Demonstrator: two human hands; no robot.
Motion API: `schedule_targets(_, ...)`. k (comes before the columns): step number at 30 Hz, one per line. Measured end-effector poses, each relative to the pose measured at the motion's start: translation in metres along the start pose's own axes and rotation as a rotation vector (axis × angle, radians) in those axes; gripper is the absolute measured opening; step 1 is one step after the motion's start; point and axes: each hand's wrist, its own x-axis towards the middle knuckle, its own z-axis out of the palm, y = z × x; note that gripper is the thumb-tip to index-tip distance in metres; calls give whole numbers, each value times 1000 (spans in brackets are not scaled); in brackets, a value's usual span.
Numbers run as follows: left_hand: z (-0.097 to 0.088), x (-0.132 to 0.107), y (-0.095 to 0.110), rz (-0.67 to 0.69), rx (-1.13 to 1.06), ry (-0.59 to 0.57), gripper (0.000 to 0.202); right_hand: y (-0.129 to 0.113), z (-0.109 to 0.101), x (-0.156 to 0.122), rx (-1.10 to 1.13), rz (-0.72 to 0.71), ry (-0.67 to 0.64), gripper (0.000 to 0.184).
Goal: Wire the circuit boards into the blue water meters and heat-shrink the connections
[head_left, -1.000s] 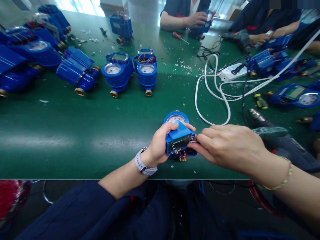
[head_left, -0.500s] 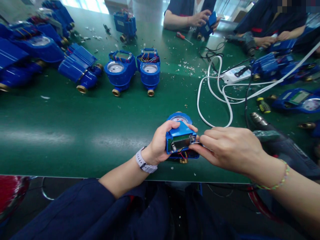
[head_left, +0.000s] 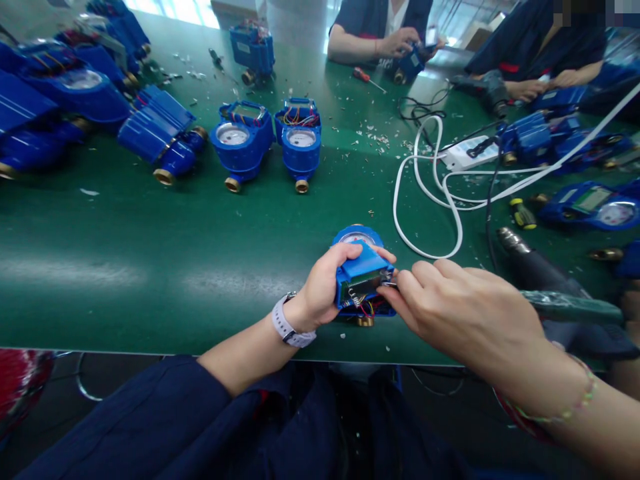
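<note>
Left fingers (head_left: 345, 252) gripping the case (head_left: 364, 260), right fingers (head_left: 413, 293) pinching a tool (head_left: 391, 285) — we'd go easy near those wires (head_left: 369, 307).

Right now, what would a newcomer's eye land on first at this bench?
Probably the bright blue plastic housing with an exposed circuit board, held in the left hand near the table's front edge, while the right hand pinches a thin metal shaft at its side. Next, perhaps, the looped white cable on the shiny green tabletop, right of centre.
</note>
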Motion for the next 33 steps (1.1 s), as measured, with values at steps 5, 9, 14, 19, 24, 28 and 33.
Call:
schedule_targets(5, 2, -6, -5, 81, 181, -11, 31, -3, -15, 0, -6, 0, -206, 21)
schedule_targets(9, 3, -6, -6, 45, 182, -19, 32, 4, -12, 0, 44, -79, -211, 21)
schedule_targets(14, 3, -2, -5, 0, 59, 16, 31, 9, 2, -2, 114, -86, -90, 30)
schedule_targets(19, 2, 0, -4, -23, -43, 16, 31, 10, 10, -6, 137, -65, 14, 33)
schedule_targets(24, -1, 1, -4, -39, -91, -4, 28, 9, 14, -7, 146, -57, 93, 43)
schedule_targets(28, -1, 2, 0, -89, -127, 1, 30, 7, 16, -6, 144, -50, 138, 43)
schedule_targets(33, 1, 1, 2, -115, -189, 34, 31, 2, 17, -7, 114, -14, 163, 40)
